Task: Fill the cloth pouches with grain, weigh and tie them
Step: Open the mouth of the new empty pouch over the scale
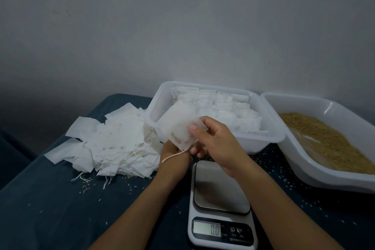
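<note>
Head view: we are holding 1 cloth pouch above the table, in front of the near-left corner of the white tub. Our right hand is pinching the pouch's right edge, thumb on top. Our left hand is sitting beneath the pouch and is mostly hidden by it; its fingers appear to be gripping the lower end, near where a drawstring is hanging over the wrist. Pouch contents are hard to make out; faint grain is showing through near the bottom.

Count: 2 tubs. The white tub is holding rows of filled pouches, approx. no. unclear as they are overlapping. The grain tub at right is cut off by the frame edge. 1 scale, pan bare, display reading 0.0. 1 heap of empty pouches at left, too overlapped to count. Loose grains are lying scattered on the table.
</note>
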A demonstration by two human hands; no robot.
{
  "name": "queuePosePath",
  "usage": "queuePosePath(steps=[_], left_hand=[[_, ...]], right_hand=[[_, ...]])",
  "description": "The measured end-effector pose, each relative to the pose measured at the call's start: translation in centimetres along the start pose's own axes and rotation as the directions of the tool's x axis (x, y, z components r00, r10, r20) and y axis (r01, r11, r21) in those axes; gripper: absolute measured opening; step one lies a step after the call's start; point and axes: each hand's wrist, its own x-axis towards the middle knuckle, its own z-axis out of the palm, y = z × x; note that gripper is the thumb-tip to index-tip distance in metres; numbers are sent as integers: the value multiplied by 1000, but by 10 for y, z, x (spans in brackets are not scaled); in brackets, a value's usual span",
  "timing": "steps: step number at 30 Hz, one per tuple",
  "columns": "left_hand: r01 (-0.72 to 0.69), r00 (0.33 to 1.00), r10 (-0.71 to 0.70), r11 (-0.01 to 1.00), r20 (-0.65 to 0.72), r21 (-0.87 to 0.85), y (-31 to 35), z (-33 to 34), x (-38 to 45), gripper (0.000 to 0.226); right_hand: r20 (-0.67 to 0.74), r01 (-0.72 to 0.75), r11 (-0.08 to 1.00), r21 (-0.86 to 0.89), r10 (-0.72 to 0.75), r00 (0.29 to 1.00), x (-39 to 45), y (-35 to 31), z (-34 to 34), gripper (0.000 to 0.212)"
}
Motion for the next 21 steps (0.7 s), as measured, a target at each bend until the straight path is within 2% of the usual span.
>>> queuePosePath(steps=[1, 2, 4, 6, 8, 9, 11, 14, 18, 21], left_hand=[[-55, 997, 47, 990, -67, -128, 3, 1, 0, 13], [-76, 992, 54, 977, -115, -201, 9, 0, -1, 18], [-42, 990, 11, 977, -143, -210, 15, -3, 0, 37], [56, 994, -85, 944, -75, -327, 14, -3, 3, 56], [103, 995, -91, 910, 48, -401, 13, -3, 2, 67], [116, 991, -83, 915, 100, -386, 13, -3, 1, 67], [137, 984, -91, 936, 153, -325, 13, -2, 1, 49], [75, 977, -30, 976, 213, -205, 10, 3, -2, 18], [96, 985, -46, 950, 169, -298, 7, 7, -2, 19], [105, 990, -69, 939, 120, -329, 4, 7, 2, 17]], right_hand=[[-33, 1, 1000, -13, -1, 999, -2, 0, -6, 12], [-61, -2, 1000, -28, 0, 998, -5, 1, -13, 13], [-100, -25, 999, -30, 22, 995, -11, 4, -27, 12], [-117, -62, 998, -23, 59, 991, -19, 7, -40, 9], [-136, -102, 995, -20, 98, 986, -26, 12, -52, 11], [-147, -122, 992, -15, 119, 982, -30, 14, -57, 15], [-153, -157, 988, -9, 154, 976, -35, 18, -62, 22], [-141, -167, 985, 39, 170, 975, -43, 24, -64, 21], [-87, -152, 974, 167, 168, 982, -52, 29, -66, 20], [-128, -132, 965, 229, 164, 978, -53, 30, -69, 18]])
